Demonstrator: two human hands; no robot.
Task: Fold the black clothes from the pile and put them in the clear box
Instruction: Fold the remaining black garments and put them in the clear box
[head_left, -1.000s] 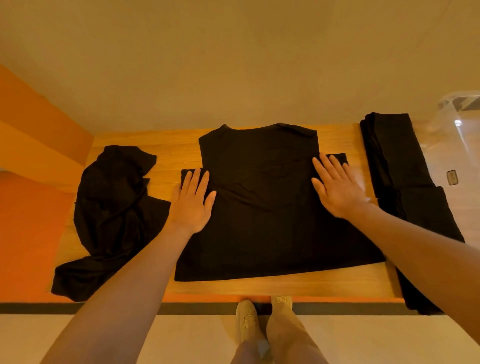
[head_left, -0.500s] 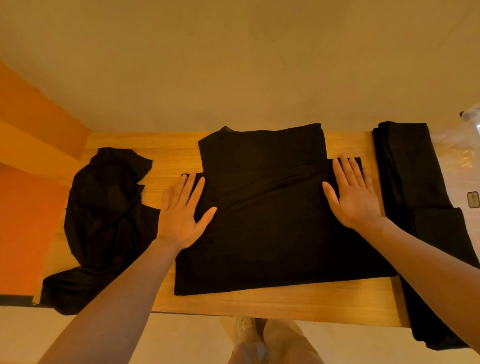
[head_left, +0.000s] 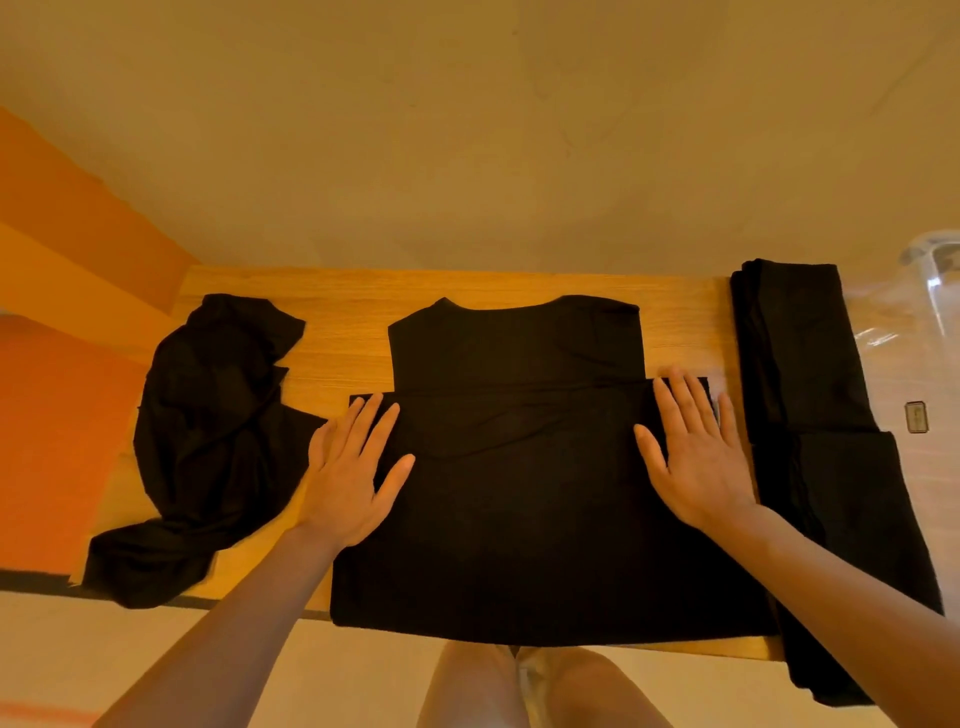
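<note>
On counter, centre: shirt (head_left: 519, 467) spread flat, neck away from the person, lower half folded up over the chest; this is the landmark below.
Step (judged): smoothing the fold before the next fold; not yet boxed.
Left hand (head_left: 348, 483): flat on the shirt's left edge, fingers straight and spread, pressing; grips nothing.
Right hand (head_left: 696, 457): flat on the shirt's right edge, fingers straight, pressing; grips nothing.
Pile (head_left: 208, 431): crumpled black cloth just left of the shirt, its near end hanging over the counter (head_left: 337, 343) edge.
Folded stack (head_left: 810, 405): black, just right of the shirt, near end drooping off the counter.
Box (head_left: 935, 291): clear, right of the stack, only partly in view; contents cannot be told.
Risk 1: folded layer slips or wrinkles when the palms lift, since thin cloth lies loose on itself.
Risk 2: the shirt's near hem sits at the counter edge; a pull toward the person could drag it off.
Risk 3: left hand lies close to the pile; a sweep outward could snag it and tip the overhanging end to the floor.
Risk 4: the stack's drooping end may slide off if nudged.
</note>
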